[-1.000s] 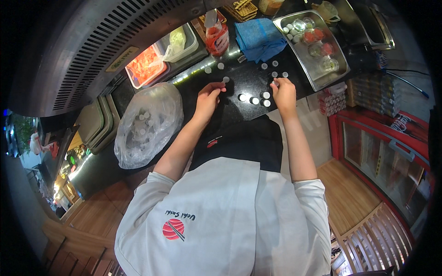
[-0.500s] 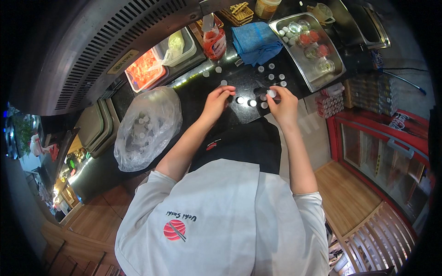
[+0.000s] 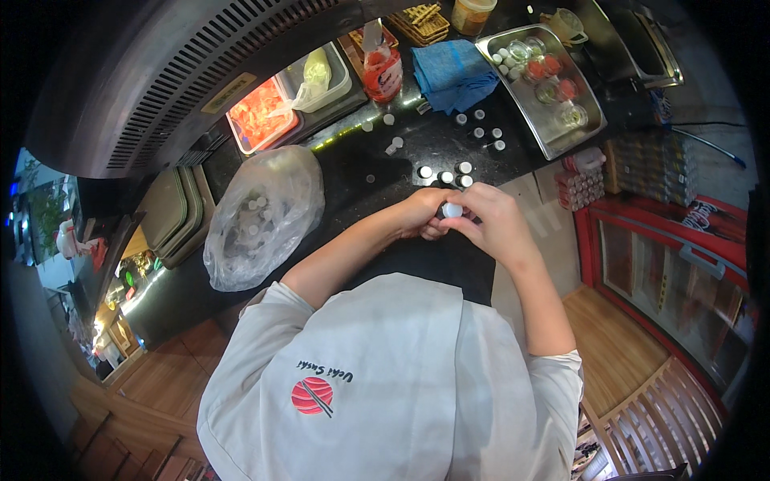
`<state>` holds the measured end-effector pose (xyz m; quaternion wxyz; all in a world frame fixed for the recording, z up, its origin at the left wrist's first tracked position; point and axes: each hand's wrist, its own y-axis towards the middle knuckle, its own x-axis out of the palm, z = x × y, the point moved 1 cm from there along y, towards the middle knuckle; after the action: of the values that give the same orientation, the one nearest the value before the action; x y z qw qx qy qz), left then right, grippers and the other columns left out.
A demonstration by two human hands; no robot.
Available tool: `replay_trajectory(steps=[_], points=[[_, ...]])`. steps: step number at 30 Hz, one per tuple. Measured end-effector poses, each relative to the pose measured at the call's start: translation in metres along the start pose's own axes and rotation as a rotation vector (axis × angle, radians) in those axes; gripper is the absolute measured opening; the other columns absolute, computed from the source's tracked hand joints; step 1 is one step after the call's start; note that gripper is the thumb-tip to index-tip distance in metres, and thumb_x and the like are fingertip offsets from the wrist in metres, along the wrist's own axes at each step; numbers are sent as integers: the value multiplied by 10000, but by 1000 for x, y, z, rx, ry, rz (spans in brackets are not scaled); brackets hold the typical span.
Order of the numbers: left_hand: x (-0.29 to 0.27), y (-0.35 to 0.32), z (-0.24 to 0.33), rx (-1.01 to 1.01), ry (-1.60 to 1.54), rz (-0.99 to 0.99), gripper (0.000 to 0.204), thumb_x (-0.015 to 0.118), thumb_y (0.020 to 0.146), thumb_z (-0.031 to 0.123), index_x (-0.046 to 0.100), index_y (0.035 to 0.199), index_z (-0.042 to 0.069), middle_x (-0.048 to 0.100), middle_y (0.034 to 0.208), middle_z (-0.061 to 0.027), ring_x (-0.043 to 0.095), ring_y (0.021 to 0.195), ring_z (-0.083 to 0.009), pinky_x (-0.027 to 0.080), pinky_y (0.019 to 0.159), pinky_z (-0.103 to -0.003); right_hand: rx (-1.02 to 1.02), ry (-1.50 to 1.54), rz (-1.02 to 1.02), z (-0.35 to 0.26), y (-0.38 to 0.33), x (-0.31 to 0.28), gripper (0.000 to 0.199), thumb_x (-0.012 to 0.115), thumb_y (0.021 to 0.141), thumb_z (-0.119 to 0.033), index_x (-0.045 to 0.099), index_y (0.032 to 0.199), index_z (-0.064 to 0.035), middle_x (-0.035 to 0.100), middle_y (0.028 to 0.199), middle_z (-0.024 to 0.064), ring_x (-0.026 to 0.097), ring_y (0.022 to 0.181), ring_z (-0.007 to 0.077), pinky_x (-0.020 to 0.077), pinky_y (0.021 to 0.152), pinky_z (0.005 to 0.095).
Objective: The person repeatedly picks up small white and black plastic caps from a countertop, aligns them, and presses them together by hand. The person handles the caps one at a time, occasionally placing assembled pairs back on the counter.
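Note:
My left hand point(image 3: 421, 216) and my right hand point(image 3: 491, 215) meet in front of my chest over the black counter point(image 3: 361, 196). Between their fingertips they hold one small clear cup with a white lid point(image 3: 451, 210). Several more small lidded cups point(image 3: 461, 172) and loose white lids point(image 3: 391, 146) lie scattered on the counter just beyond my hands. My grey apron fills the lower middle of the view.
A clear plastic bag of small cups point(image 3: 261, 212) lies at the left. A metal tray with filled cups point(image 3: 545, 84) stands at the far right, a blue cloth point(image 3: 453, 72) beside it. Food containers point(image 3: 261, 112) and a red sauce jar point(image 3: 382, 68) stand at the back. A red fridge point(image 3: 682, 248) is at the right.
Both hands have drawn back from the counter toward my chest and come together. The right hand picked up a small cup and both hands now hold it.

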<state>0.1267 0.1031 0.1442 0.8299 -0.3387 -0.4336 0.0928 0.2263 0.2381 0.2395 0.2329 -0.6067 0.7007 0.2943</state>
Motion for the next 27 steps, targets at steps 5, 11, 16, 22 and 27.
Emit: replay_trajectory(steps=[5, 11, 16, 22, 27], points=[[-4, -4, -4, 36, 77, 4, 381, 421, 1042, 389, 637, 886, 116, 367, 527, 51, 275, 412, -67, 193, 410, -258, -110, -27, -7, -19, 3, -6, 328, 882, 756, -235, 681, 914, -29, 616, 778, 89, 618, 661, 249, 502, 611, 371], [4, 10, -17, 430, -6, 248, 476, 410, 1081, 495, 611, 850, 131, 521, 633, 10, 371, 434, -83, 273, 399, -267, 191, -38, 98, -33, 2, 2, 330, 871, 783, -225, 617, 831, -20, 608, 736, 102, 613, 642, 271, 496, 593, 369], [9, -4, -9, 230, 57, 178, 438, 423, 1083, 488, 587, 827, 173, 472, 580, 36, 340, 420, -74, 245, 406, -266, 24, -80, -48, -35, 2, -10, 253, 817, 826, -198, 663, 922, -22, 634, 833, 126, 643, 749, 310, 525, 678, 405], [7, -9, -6, 95, -21, 147, 424, 436, 1081, 472, 547, 796, 179, 379, 534, 49, 271, 406, -76, 196, 398, -265, -100, -101, -148, -41, -2, -16, 233, 771, 849, -133, 690, 1042, -30, 651, 899, 139, 654, 829, 341, 528, 731, 438], [5, -7, -6, 316, -240, 266, 392, 451, 1084, 437, 618, 931, 118, 589, 725, -22, 506, 531, -131, 381, 457, -297, 30, -126, 102, -40, 0, 2, 248, 773, 865, -148, 680, 1054, -19, 660, 817, 131, 665, 761, 311, 534, 678, 416]])
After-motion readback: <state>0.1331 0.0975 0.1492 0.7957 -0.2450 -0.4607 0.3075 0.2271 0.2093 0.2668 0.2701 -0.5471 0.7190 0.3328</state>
